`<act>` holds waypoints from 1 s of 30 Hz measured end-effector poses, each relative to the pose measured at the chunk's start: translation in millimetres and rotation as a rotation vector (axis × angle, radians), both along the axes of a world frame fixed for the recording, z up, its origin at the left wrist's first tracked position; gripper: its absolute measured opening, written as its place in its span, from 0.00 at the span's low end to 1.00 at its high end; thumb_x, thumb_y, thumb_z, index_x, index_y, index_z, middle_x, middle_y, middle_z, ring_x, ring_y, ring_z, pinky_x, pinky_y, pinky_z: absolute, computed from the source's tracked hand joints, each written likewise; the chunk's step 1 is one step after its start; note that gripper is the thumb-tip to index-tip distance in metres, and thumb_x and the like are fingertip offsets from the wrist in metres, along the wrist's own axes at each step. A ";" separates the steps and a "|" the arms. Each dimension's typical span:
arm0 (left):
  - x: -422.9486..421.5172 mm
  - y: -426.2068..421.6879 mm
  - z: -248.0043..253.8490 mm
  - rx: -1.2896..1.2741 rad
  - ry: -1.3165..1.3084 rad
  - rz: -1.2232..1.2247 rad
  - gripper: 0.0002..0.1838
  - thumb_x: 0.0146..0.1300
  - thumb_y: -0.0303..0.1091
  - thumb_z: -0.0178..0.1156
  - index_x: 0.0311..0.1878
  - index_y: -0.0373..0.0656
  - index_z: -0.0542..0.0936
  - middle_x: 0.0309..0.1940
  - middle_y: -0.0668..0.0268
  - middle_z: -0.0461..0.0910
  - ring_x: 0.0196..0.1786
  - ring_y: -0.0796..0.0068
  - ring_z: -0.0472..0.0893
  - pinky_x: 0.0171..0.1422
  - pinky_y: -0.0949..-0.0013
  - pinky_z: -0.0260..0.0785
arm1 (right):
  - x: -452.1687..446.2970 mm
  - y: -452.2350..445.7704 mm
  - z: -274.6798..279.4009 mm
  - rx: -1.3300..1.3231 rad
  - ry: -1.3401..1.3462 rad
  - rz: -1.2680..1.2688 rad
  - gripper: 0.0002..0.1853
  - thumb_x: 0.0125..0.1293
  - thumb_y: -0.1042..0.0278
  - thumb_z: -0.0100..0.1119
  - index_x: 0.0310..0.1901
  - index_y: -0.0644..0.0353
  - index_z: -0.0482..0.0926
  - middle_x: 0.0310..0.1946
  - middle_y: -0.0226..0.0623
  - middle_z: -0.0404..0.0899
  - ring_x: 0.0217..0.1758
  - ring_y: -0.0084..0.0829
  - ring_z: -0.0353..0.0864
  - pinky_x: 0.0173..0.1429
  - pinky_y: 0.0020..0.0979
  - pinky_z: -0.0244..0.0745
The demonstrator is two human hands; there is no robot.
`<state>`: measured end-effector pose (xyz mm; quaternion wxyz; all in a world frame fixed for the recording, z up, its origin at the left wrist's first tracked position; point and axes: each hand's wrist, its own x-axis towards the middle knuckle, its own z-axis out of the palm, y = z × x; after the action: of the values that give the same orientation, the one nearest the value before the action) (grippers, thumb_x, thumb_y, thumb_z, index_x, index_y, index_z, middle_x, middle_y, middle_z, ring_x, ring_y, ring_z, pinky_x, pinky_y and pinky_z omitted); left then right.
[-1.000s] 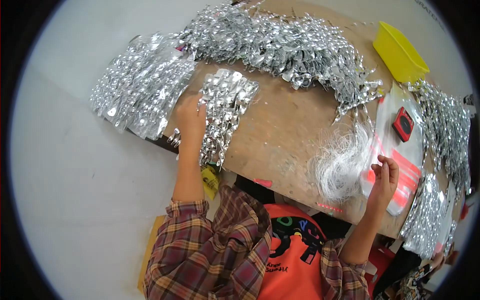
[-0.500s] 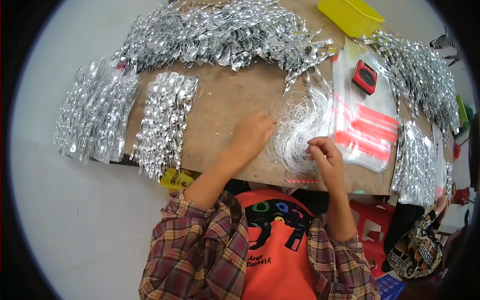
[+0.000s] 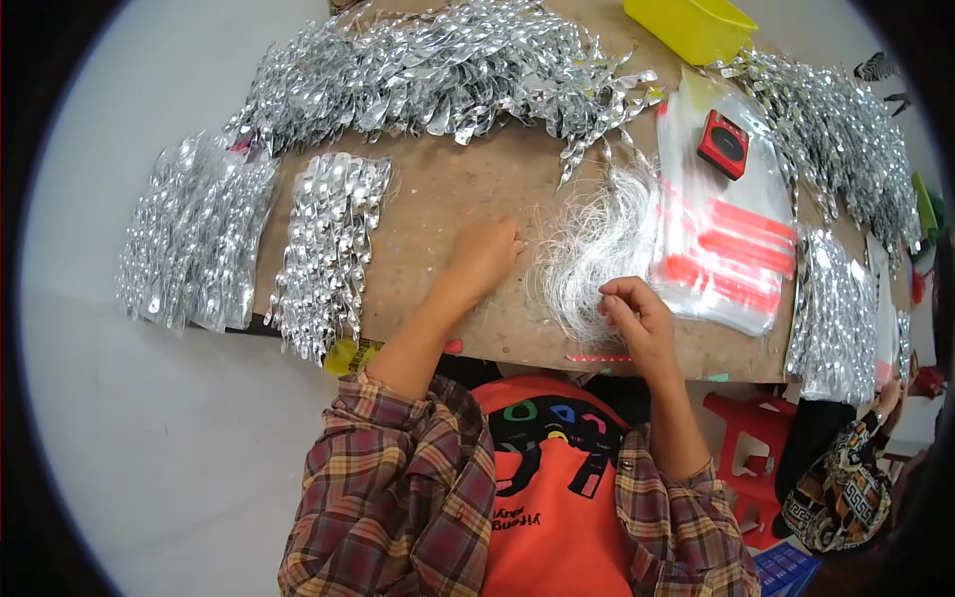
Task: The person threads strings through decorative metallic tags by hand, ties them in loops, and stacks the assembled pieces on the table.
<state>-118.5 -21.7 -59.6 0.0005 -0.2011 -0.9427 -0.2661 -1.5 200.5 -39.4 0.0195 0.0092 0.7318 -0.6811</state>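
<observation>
A loose heap of thin white string (image 3: 597, 249) lies on the brown table in front of me. Left of the heap, my left hand (image 3: 484, 259) is closed with its fingers pinched together. Over the heap's near right edge, my right hand (image 3: 642, 316) has thumb and forefinger drawn together. Whatever either pinch holds is too fine to make out. A flat stack of clear plastic bags with red strips (image 3: 731, 279) lies just beyond the right hand.
Silver twisted foil strands form a long pile (image 3: 428, 75) at the back, bundles (image 3: 328, 249) at the left, and more (image 3: 831, 129) at the right. A red device (image 3: 723, 145) rests on the bags. A yellow bin (image 3: 691, 30) stands behind. Another person's patterned sleeve (image 3: 846, 488) shows at lower right.
My left hand has moved a little left, away from the string heap. My right hand has shifted slightly left and stays pinched. The view has tilted slightly.
</observation>
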 end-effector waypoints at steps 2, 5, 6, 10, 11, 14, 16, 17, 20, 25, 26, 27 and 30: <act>0.3 0.0 1.4 0.004 0.041 -0.029 0.08 0.53 0.35 0.59 0.32 0.41 0.76 0.30 0.57 0.79 0.35 0.55 0.78 0.37 0.57 0.68 | -4.1 -4.5 6.4 0.038 0.029 0.004 0.07 0.64 0.73 0.52 0.43 0.63 0.74 0.30 0.29 0.76 0.29 0.15 0.70 0.35 0.18 0.67; 13.0 -0.3 13.0 0.131 -0.109 -0.024 0.08 0.55 0.33 0.58 0.35 0.39 0.74 0.27 0.58 0.76 0.31 0.60 0.76 0.36 0.64 0.66 | -13.9 -14.3 17.8 0.098 0.108 -0.018 0.08 0.64 0.73 0.51 0.44 0.64 0.74 0.31 0.29 0.76 0.28 0.15 0.70 0.35 0.18 0.67; 19.5 1.5 19.5 0.129 -0.111 -0.028 0.08 0.55 0.33 0.58 0.35 0.39 0.74 0.27 0.58 0.76 0.31 0.60 0.76 0.36 0.64 0.66 | -16.8 -18.5 21.8 0.124 0.162 -0.028 0.09 0.64 0.73 0.51 0.45 0.64 0.73 0.32 0.30 0.76 0.28 0.15 0.70 0.35 0.19 0.67; 44.0 12.8 53.7 0.367 -0.124 -0.148 0.08 0.57 0.34 0.56 0.34 0.41 0.72 0.31 0.57 0.76 0.34 0.54 0.76 0.37 0.57 0.67 | -28.7 -39.9 31.9 0.140 0.180 0.083 0.10 0.64 0.74 0.51 0.47 0.64 0.72 0.34 0.30 0.77 0.30 0.17 0.73 0.36 0.20 0.69; 47.1 14.5 60.0 0.449 -0.064 -0.189 0.08 0.57 0.34 0.56 0.34 0.41 0.72 0.30 0.58 0.75 0.34 0.55 0.76 0.36 0.57 0.67 | -30.3 -46.1 24.5 0.026 0.224 0.078 0.11 0.63 0.75 0.52 0.48 0.64 0.71 0.35 0.30 0.77 0.31 0.18 0.74 0.37 0.21 0.70; 47.6 13.7 70.5 0.444 -0.026 -0.169 0.07 0.57 0.34 0.55 0.34 0.41 0.72 0.30 0.58 0.75 0.33 0.55 0.76 0.36 0.58 0.67 | -29.7 -41.7 23.8 0.073 0.261 0.080 0.11 0.61 0.78 0.54 0.46 0.65 0.72 0.34 0.31 0.78 0.34 0.21 0.76 0.40 0.23 0.71; 44.2 14.1 67.5 0.446 -0.015 -0.186 0.08 0.57 0.34 0.56 0.35 0.41 0.72 0.30 0.58 0.75 0.33 0.54 0.75 0.35 0.59 0.67 | -28.2 -34.5 23.3 0.375 0.358 0.058 0.06 0.61 0.78 0.54 0.41 0.66 0.75 0.32 0.31 0.78 0.34 0.20 0.76 0.40 0.22 0.71; 40.7 15.3 65.7 0.473 -0.047 -0.167 0.09 0.58 0.34 0.58 0.36 0.40 0.72 0.30 0.60 0.75 0.31 0.61 0.75 0.36 0.64 0.67 | -25.9 -35.4 28.0 0.326 0.348 -0.030 0.03 0.59 0.75 0.57 0.35 0.64 0.77 0.29 0.33 0.78 0.32 0.22 0.76 0.38 0.24 0.70; -2.2 8.5 30.7 0.602 -0.035 0.027 0.11 0.58 0.36 0.59 0.37 0.39 0.72 0.28 0.63 0.76 0.29 0.69 0.75 0.35 0.70 0.68 | -21.7 -23.1 31.9 0.256 0.277 -0.111 0.03 0.60 0.76 0.56 0.36 0.64 0.76 0.27 0.31 0.76 0.30 0.20 0.74 0.38 0.22 0.68; -86.0 -28.9 9.9 1.222 -0.310 0.585 0.11 0.58 0.36 0.61 0.39 0.40 0.72 0.27 0.65 0.76 0.26 0.76 0.75 0.29 0.75 0.69 | -11.2 -7.6 29.3 0.038 0.179 -0.125 0.03 0.63 0.75 0.53 0.36 0.64 0.74 0.24 0.24 0.71 0.28 0.14 0.68 0.33 0.18 0.64; -101.3 -38.1 -0.5 1.485 -0.456 0.669 0.10 0.58 0.33 0.60 0.39 0.39 0.73 0.28 0.64 0.76 0.26 0.77 0.75 0.28 0.75 0.70 | -9.0 -6.7 27.5 0.040 0.188 -0.125 0.03 0.63 0.75 0.53 0.36 0.64 0.74 0.24 0.24 0.71 0.28 0.14 0.68 0.33 0.18 0.64; -113.2 -43.8 -9.3 1.489 -0.450 0.660 0.10 0.58 0.33 0.60 0.39 0.39 0.73 0.28 0.64 0.76 0.26 0.77 0.75 0.28 0.75 0.70 | -7.3 -5.5 25.2 0.017 0.173 -0.116 0.03 0.63 0.75 0.53 0.36 0.64 0.74 0.24 0.24 0.71 0.27 0.14 0.67 0.33 0.17 0.64; -141.0 -52.1 -24.0 1.691 -0.558 0.449 0.08 0.60 0.33 0.59 0.37 0.40 0.73 0.25 0.67 0.76 0.23 0.80 0.75 0.25 0.76 0.70 | -3.9 -2.4 17.4 -0.012 0.151 -0.091 0.03 0.64 0.74 0.51 0.38 0.62 0.72 0.25 0.25 0.70 0.26 0.15 0.67 0.31 0.17 0.63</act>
<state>-259.5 -73.8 -83.6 -0.0283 0.1257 -0.4172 -0.8996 -5.4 198.1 -21.9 -0.0664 -0.0090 0.7260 -0.6844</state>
